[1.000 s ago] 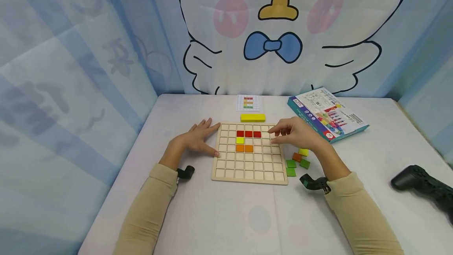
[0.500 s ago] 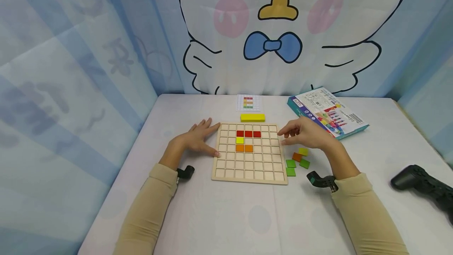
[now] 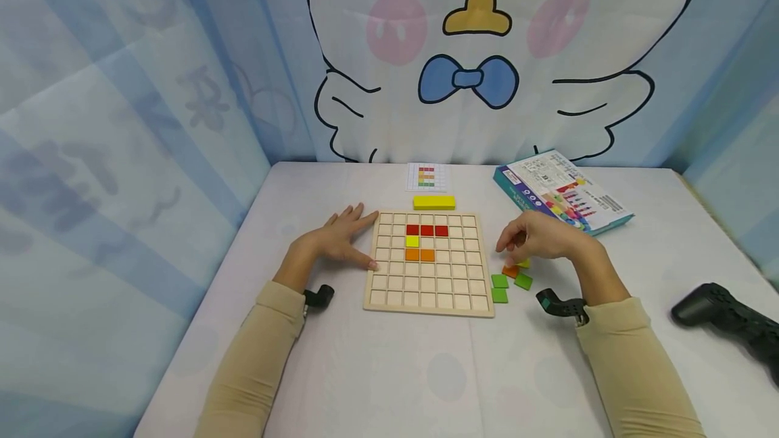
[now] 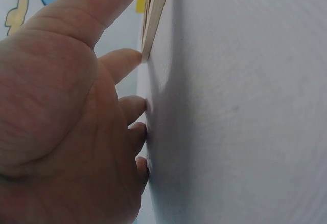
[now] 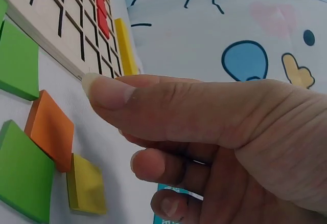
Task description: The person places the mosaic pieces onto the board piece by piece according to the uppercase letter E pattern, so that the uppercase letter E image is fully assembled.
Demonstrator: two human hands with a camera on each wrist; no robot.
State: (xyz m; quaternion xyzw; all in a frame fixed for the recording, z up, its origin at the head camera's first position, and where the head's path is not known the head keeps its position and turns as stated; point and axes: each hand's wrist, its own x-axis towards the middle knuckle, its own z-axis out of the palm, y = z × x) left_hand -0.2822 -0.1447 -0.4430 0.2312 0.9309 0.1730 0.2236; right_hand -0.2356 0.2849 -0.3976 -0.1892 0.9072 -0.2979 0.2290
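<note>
A wooden grid board (image 3: 420, 301) lies mid-table. In its cells sit a row of red tiles (image 3: 427, 230), one yellow tile (image 3: 412, 241) and two orange tiles (image 3: 412, 255). My left hand (image 3: 337, 238) touches the board's left edge with thumb and forefinger, its fingers spread. My right hand (image 3: 541, 235) hovers right of the board, fingers loosely curled; no object shows between thumb and forefinger. Just below it are loose tiles: orange (image 5: 50, 131), yellow (image 5: 87, 185) and green (image 5: 23, 175), with more green tiles (image 3: 500, 295) against the board's right edge.
Behind the board lie a yellow block (image 3: 434, 203) and a printed pattern card (image 3: 428, 184). A flat game box (image 3: 566, 195) rests at the back right. Towards the right edge is a black game controller (image 3: 721, 313). A cartoon-printed curtain (image 3: 389, 113) hangs behind the table.
My right hand has moved from over the board's upper right to the right and slightly nearer, over the loose tiles. The left hand has stayed put; tiles on the board look unchanged.
</note>
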